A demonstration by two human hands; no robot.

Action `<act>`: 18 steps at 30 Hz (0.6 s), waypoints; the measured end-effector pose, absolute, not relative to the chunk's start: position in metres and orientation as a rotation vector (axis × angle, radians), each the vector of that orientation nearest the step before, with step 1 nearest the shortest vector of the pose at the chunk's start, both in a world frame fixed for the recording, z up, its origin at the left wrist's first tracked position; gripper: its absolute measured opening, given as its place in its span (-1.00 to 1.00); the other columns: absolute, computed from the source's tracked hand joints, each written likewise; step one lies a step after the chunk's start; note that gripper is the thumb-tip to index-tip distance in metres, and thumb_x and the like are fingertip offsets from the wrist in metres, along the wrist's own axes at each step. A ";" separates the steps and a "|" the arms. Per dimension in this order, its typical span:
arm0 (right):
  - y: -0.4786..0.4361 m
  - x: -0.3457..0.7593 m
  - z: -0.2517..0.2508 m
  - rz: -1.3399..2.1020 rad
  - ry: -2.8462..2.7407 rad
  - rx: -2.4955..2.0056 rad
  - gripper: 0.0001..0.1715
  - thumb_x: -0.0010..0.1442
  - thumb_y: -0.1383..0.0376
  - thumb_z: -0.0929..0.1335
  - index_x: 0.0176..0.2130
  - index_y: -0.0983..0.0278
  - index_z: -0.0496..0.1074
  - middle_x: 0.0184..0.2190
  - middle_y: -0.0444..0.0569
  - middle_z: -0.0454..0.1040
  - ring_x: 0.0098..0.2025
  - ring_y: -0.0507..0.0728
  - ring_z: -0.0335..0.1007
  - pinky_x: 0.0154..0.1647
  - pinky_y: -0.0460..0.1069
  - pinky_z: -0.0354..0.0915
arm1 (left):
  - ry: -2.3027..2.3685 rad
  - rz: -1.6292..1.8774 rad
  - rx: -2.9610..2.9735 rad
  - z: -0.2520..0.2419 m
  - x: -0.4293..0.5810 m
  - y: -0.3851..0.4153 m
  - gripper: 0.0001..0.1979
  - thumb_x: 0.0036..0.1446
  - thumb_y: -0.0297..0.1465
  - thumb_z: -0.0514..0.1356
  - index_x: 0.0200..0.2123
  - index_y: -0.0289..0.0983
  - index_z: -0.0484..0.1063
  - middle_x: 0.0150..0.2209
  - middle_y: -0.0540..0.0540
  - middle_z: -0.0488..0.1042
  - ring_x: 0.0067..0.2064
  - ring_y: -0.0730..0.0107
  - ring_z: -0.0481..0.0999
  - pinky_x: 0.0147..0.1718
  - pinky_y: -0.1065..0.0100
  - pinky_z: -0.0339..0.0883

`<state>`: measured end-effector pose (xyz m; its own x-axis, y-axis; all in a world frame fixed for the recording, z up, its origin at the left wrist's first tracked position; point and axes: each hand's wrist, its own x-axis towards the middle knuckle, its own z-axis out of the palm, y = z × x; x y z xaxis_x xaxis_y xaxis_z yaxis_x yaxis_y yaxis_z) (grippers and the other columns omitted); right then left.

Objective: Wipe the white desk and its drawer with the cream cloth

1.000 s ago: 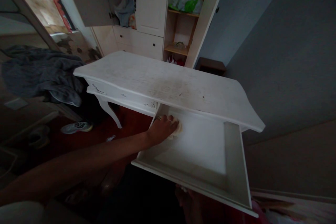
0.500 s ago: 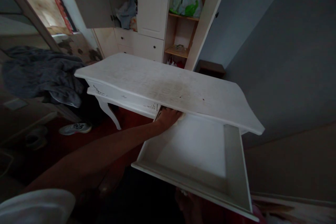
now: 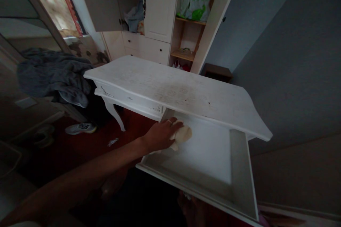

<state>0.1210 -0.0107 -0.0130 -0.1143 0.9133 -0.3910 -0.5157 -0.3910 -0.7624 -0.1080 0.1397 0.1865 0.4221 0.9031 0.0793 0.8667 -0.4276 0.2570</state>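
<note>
Inside the pulled-out white drawer [image 3: 202,149], my left hand [image 3: 161,134] presses a cream cloth [image 3: 183,134] near the left side. A ring shows on one finger, and the fingers are bent over the cloth. My right hand [image 3: 191,207] is low in the shadow, just below the drawer's front panel. Its fingers are closed around a small pale thing close to that panel, too dark to name. The drawer belongs to a white desk [image 3: 128,72] with curved legs, whose top carries a grey smudge and a few dark specks.
A white wardrobe [image 3: 157,10] behind the desk has open doors and plastic bags [image 3: 198,0] on a shelf. Dark grey clothing [image 3: 55,74] is piled at left. A sneaker [image 3: 81,128] and a crumpled scrap [image 3: 113,142] lie on the red floor. A grey wall rises at right.
My left hand has come back from the drawer's rear left corner toward its front with the cloth, which now shows more. The view has shifted slightly. My right hand stays below the front panel.
</note>
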 end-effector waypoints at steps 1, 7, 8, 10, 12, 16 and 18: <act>-0.011 0.120 -0.012 1.700 -0.532 -1.066 -0.54 -0.13 -0.08 0.53 -0.43 0.25 0.54 -0.50 0.01 0.55 -0.61 0.08 0.32 -0.66 -0.01 0.24 | 1.583 0.388 2.500 0.191 -0.113 0.137 -0.33 0.11 -0.43 0.20 0.28 -0.14 0.09 0.26 -0.21 0.21 0.13 0.15 0.39 0.03 0.21 0.36; -0.017 0.119 -0.004 1.663 -0.471 -1.143 -0.52 -0.12 -0.04 0.54 -0.33 0.26 0.55 -0.43 0.01 0.56 -0.47 0.13 0.44 -0.60 -0.02 0.30 | 1.656 0.712 2.506 0.208 -0.146 0.161 -0.30 0.06 -0.47 0.22 0.27 -0.18 0.12 0.26 -0.22 0.21 0.20 0.10 0.32 0.14 0.16 0.29; -0.017 0.119 -0.002 1.662 -0.468 -1.148 -0.52 -0.11 -0.04 0.53 -0.33 0.26 0.55 -0.43 0.00 0.56 -0.47 0.13 0.43 -0.59 -0.02 0.31 | 1.638 0.731 2.497 0.208 -0.150 0.165 -0.30 0.04 -0.49 0.21 0.27 -0.21 0.12 0.24 -0.24 0.23 0.18 0.11 0.34 0.13 0.16 0.30; -0.018 0.118 0.003 1.656 -0.467 -1.146 -0.53 -0.08 -0.05 0.52 -0.33 0.26 0.55 -0.42 -0.01 0.56 -0.51 0.09 0.40 -0.56 -0.01 0.31 | 1.578 0.750 2.487 0.204 -0.156 0.165 -0.31 0.03 -0.50 0.19 0.26 -0.25 0.13 0.21 -0.25 0.26 0.16 0.13 0.36 0.14 0.15 0.29; -0.018 0.116 0.007 1.649 -0.477 -1.135 -0.56 -0.05 -0.05 0.50 -0.35 0.24 0.54 -0.43 -0.02 0.56 -0.55 0.05 0.35 -0.55 -0.01 0.31 | 1.505 0.736 2.493 0.198 -0.159 0.151 -0.32 0.01 -0.50 0.19 0.25 -0.24 0.15 0.19 -0.23 0.29 0.16 0.13 0.36 0.14 0.13 0.30; -0.018 0.112 0.011 1.641 -0.491 -1.129 -0.62 -0.01 -0.02 0.49 -0.38 0.23 0.53 -0.44 -0.05 0.55 -0.59 0.01 0.29 -0.54 -0.02 0.29 | 1.371 0.709 2.476 0.187 -0.163 0.102 -0.30 0.00 -0.52 0.17 0.24 -0.14 0.14 0.19 -0.16 0.31 0.19 0.15 0.33 0.14 0.10 0.30; -0.017 0.111 0.013 1.638 -0.486 -1.131 -0.62 -0.01 -0.02 0.49 -0.38 0.23 0.53 -0.44 -0.05 0.54 -0.59 0.02 0.29 -0.53 -0.01 0.28 | 1.359 0.683 2.449 0.184 -0.161 0.077 -0.28 0.00 -0.54 0.16 0.25 -0.10 0.13 0.21 -0.13 0.31 0.23 0.16 0.29 0.16 0.10 0.28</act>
<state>0.1107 -0.0174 0.0131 -0.0156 0.9009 -0.4338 -0.5187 -0.3782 -0.7667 -0.1611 0.0766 0.1840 0.4526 0.8482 0.2752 0.7267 -0.5297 0.4374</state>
